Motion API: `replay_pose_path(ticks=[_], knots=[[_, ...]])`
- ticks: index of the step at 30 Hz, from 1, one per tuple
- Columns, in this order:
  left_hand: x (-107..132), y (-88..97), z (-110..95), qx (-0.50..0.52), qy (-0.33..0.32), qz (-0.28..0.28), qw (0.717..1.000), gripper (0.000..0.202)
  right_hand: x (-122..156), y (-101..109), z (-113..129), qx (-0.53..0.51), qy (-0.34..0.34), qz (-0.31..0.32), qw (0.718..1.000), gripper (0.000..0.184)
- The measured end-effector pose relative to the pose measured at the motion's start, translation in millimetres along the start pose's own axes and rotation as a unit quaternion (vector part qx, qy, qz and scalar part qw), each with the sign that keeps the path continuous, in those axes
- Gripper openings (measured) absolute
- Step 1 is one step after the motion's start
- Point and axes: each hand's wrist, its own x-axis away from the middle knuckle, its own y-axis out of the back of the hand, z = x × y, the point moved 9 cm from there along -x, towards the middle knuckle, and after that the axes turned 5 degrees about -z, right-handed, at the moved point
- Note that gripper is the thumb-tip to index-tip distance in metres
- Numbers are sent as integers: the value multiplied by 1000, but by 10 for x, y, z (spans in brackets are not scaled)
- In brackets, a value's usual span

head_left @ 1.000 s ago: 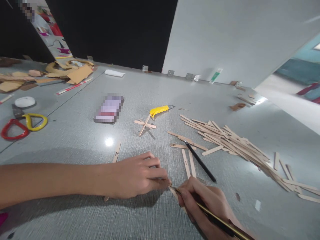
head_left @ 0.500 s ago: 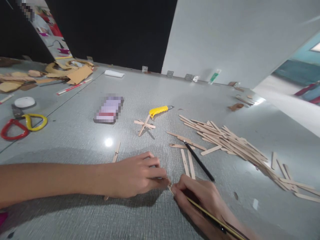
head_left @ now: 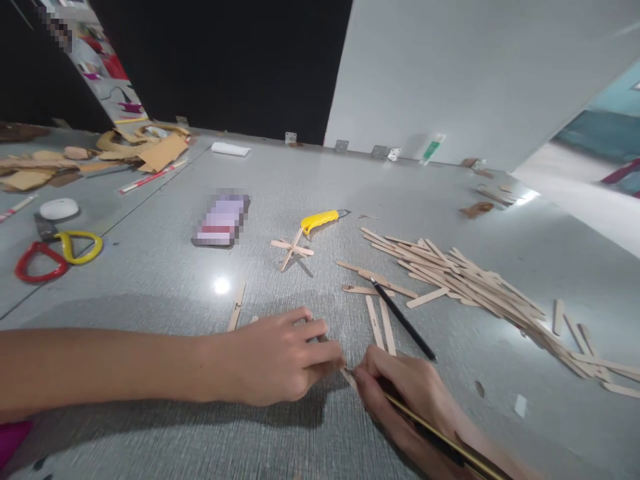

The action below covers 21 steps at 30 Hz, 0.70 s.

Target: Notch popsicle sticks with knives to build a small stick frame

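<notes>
My left hand (head_left: 280, 360) lies low on the grey table (head_left: 150, 280), fingers curled and pressed on a small wooden stick (head_left: 349, 377) whose end shows between my two hands. My right hand (head_left: 405, 393) grips a thin yellow-and-black pencil (head_left: 440, 437), its tip at that stick. Two loose sticks (head_left: 380, 325) and a black pen (head_left: 403, 320) lie just beyond my right hand. A stick (head_left: 236, 307) lies beyond my left wrist.
A heap of wooden sticks (head_left: 475, 283) spreads on the right. A glued stick cross (head_left: 293, 249), a yellow utility knife (head_left: 320, 220) and a phone (head_left: 221, 220) lie at centre. Red and yellow scissors (head_left: 55, 253), a tape roll (head_left: 59, 209) and cardboard scraps (head_left: 150, 150) sit at left.
My hands stay together on the stick; the right hand has shifted slightly left toward the left fingers. The view has drifted a little.
</notes>
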Motion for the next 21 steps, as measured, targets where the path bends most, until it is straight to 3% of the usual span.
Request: replay_pose_path(ticks=[11, 21], knots=[[7, 14, 22, 11, 3, -2, 1000, 19, 46, -21, -18, 30, 19, 10, 999, 33], [9, 21, 36, 22, 7, 4, 1000, 19, 49, 2, -21, 14, -4, 9, 1000, 33]])
